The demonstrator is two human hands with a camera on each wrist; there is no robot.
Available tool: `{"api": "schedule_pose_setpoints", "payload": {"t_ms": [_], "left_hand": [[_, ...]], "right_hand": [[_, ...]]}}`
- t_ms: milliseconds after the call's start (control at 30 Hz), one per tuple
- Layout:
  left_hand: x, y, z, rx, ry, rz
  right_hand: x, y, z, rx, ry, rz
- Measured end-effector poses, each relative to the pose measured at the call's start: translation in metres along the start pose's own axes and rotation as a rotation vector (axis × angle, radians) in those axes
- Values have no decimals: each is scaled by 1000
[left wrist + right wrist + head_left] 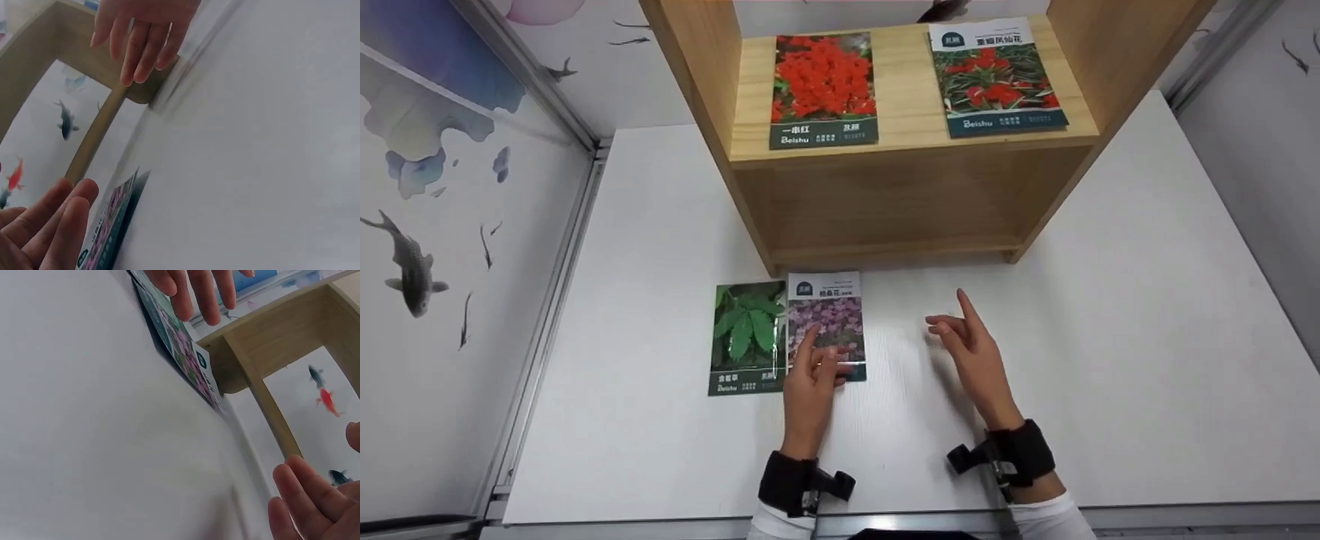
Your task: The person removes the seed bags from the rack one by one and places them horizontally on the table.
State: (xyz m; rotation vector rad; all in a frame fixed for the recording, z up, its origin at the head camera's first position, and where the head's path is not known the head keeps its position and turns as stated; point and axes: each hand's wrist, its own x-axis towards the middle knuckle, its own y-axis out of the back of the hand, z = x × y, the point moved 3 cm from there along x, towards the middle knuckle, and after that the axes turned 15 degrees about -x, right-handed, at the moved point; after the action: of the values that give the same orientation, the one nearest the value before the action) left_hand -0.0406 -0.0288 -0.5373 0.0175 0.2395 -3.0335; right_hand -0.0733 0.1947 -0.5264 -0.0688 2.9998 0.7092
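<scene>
Two seed packets lie side by side on the white table: one with a green leaf, the other with purple flowers. My left hand is over the lower part of the purple-flower packet, hiding some of it. Its fingers are loosely bent and hold nothing; in the right wrist view the left hand appears raised above the packet. To the right, my right hand hovers over bare tabletop, index finger extended, nothing in its grasp. The left wrist view shows the right hand with fingers hanging loosely.
A wooden shelf unit stands behind the packets. On its upper board lie a packet with red flower clusters and another with red flowers among narrow leaves. Printed panels with fish enclose the white table.
</scene>
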Motion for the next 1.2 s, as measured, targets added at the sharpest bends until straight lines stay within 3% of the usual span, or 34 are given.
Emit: {"api": "schedule_pose_setpoints", "payload": {"t_ms": [100,300,400,700,967,1200], "left_hand": [[8,-6,1,12,-9,-4],[25,-16,-14,75,-30,-25],[30,-23,-9,109,-75,-58],[51,-51,30,127,-184,-139],[62,-80,67,108,-230,-189],[78,-98,97,132,-296,-230]], "right_hand": [[2,10,0,6,1,12],[6,26,1,-18,21,53],[6,34,-1,-12,41,68],[12,66,-23,18,98,149],[19,97,-54,-64,141,256],[31,115,-80,-108,166,293]]}}
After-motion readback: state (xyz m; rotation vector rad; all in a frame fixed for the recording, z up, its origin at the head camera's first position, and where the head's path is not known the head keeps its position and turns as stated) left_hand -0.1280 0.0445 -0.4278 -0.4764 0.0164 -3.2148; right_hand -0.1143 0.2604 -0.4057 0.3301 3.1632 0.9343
